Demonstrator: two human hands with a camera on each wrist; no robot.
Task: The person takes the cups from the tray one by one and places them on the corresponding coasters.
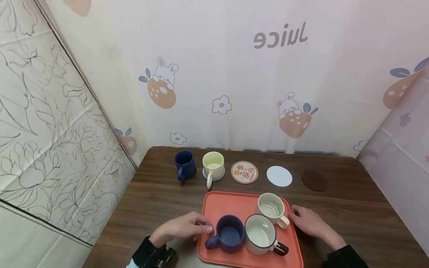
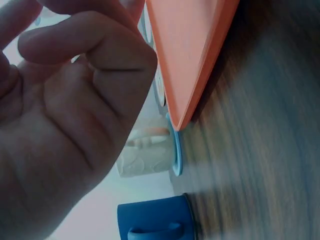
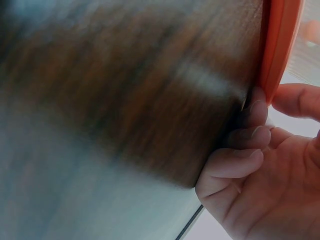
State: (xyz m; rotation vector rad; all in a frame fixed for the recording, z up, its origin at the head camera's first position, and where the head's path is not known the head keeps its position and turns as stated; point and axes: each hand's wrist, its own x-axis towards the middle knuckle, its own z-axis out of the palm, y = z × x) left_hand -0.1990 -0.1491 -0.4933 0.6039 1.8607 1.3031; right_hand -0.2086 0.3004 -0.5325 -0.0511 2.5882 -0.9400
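Observation:
On the coral tray (image 1: pixel 214 203) stand a dark blue mug (image 1: pixel 231 232), a white mug (image 1: pixel 259 234) with a dark rim and black-tipped handle, and a cream mug (image 1: pixel 269 206). My left hand (image 1: pixel 184 226) reaches over the tray's left edge, its fingertips close to the dark blue mug and its handle. The palm shows in the left wrist view with fingers loosely bent; nothing is visible in it. My right hand (image 3: pixel 270 175) pinches the tray's right rim (image 3: pixel 280 45) between thumb and fingers, beside the cream mug.
Behind the tray, a blue mug (image 1: pixel 185 165) and a pale yellow mug (image 1: pixel 214 165) on a light blue coaster (image 2: pixel 177 155) stand in a row with a printed coaster (image 1: pixel 244 172), a white coaster (image 1: pixel 279 176) and a dark brown coaster (image 1: pixel 314 181). A patterned curtain (image 1: pixel 228 74) hangs behind the wooden table (image 1: pixel 161 201).

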